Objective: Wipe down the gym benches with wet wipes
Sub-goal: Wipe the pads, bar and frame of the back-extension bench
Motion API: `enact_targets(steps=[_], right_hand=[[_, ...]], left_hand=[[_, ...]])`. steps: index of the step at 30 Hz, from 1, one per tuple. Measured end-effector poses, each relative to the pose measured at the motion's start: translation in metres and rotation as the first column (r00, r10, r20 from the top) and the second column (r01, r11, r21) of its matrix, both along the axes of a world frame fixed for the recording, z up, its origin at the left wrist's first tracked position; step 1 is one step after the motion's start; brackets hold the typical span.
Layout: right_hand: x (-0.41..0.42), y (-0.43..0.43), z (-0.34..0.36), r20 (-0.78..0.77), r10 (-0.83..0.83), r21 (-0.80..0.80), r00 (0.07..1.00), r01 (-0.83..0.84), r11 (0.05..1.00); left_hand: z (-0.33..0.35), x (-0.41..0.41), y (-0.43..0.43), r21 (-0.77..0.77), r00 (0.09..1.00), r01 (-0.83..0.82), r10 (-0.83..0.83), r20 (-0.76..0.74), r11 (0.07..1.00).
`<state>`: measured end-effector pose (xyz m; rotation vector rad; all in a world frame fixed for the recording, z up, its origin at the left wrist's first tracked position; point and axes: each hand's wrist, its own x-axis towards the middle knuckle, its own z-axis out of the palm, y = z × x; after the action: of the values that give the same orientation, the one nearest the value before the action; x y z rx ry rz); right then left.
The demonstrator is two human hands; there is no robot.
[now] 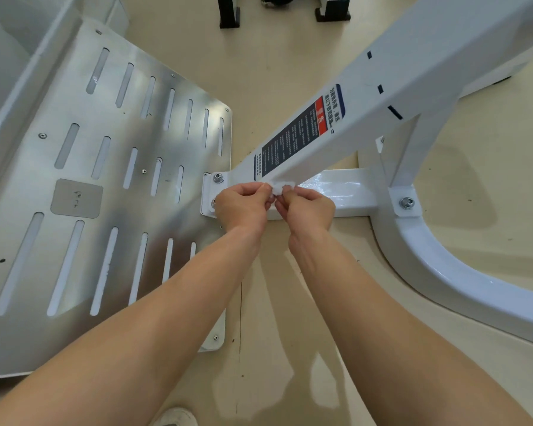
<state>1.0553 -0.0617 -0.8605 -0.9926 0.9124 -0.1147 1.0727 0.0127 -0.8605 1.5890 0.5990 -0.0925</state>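
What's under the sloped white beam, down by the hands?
A glossy white crossbar runs beneath the sloped beam. The left hand and right hand pinch a white wipe at the beam's foot, hiding where beam and crossbar meet.

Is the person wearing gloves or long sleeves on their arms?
No gloves. The left hand and right hand are bare, with no rings showing. The left forearm and right forearm are bare too: no sleeves, watch or bracelet in view.

Slotted metal plate (pixel 105 179) at left, beige floor (pixel 290 72), black equipment feet (pixel 229 13) at top
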Motion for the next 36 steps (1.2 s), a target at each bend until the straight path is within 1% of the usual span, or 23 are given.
enact_targets(steps=[4, 6, 10, 13, 15, 18, 23, 26, 28, 30, 33, 36], right_hand=[[-0.005, -0.029, 0.025, 0.077, -0.047, -0.054, 0.996, 0.052, 0.997], [-0.006, -0.036, 0.034, 0.094, -0.056, -0.069, 0.994, 0.063, 0.996], [-0.004, -0.029, 0.029, 0.082, -0.048, -0.051, 0.996, 0.052, 0.997], [-0.001, -0.017, 0.016, 0.027, -0.007, -0.04, 1.0, 0.008, 0.999], [-0.001, -0.013, 0.013, 0.016, 0.01, -0.046, 1.0, -0.009, 0.999], [-0.004, -0.023, 0.02, 0.042, -0.013, -0.082, 0.999, 0.017, 0.997], [-0.011, -0.063, 0.054, 0.146, -0.056, -0.168, 0.988, 0.08, 0.983], [-0.013, -0.079, 0.068, 0.201, -0.076, -0.191, 0.977, 0.115, 0.975], [-0.012, -0.078, 0.067, 0.199, -0.077, -0.203, 0.977, 0.118, 0.972], [-0.01, -0.069, 0.06, 0.165, -0.059, -0.204, 0.985, 0.092, 0.975], [-0.009, -0.057, 0.053, 0.119, -0.029, -0.164, 0.992, 0.048, 0.985], [-0.012, -0.066, 0.064, 0.149, -0.049, -0.166, 0.988, 0.074, 0.983]], left_hand=[[0.027, 0.0, -0.025, -0.091, 0.998, 0.032, -0.027, 0.054, 0.995], [0.035, 0.001, -0.031, -0.107, 0.997, 0.049, -0.042, 0.065, 0.993], [0.03, 0.001, -0.026, -0.033, 0.996, 0.063, -0.061, 0.069, 0.997], [0.021, -0.001, -0.016, 0.046, 0.998, 0.044, -0.046, 0.048, 0.998], [0.02, -0.003, -0.013, 0.067, 0.997, 0.049, -0.052, 0.052, 0.997], [0.029, -0.005, -0.021, 0.085, 0.995, 0.057, -0.064, 0.077, 0.995], [0.065, -0.002, -0.053, 0.126, 0.965, 0.17, -0.191, 0.18, 0.977], [0.081, 0.0, -0.066, 0.178, 0.937, 0.222, -0.26, 0.233, 0.959], [0.083, 0.0, -0.064, 0.215, 0.927, 0.234, -0.284, 0.244, 0.948], [0.079, 0.0, -0.057, 0.259, 0.927, 0.223, -0.287, 0.243, 0.94], [0.075, -0.003, -0.048, 0.345, 0.921, 0.214, -0.306, 0.239, 0.914], [0.084, -0.002, -0.054, 0.427, 0.889, 0.232, -0.369, 0.27, 0.874]])
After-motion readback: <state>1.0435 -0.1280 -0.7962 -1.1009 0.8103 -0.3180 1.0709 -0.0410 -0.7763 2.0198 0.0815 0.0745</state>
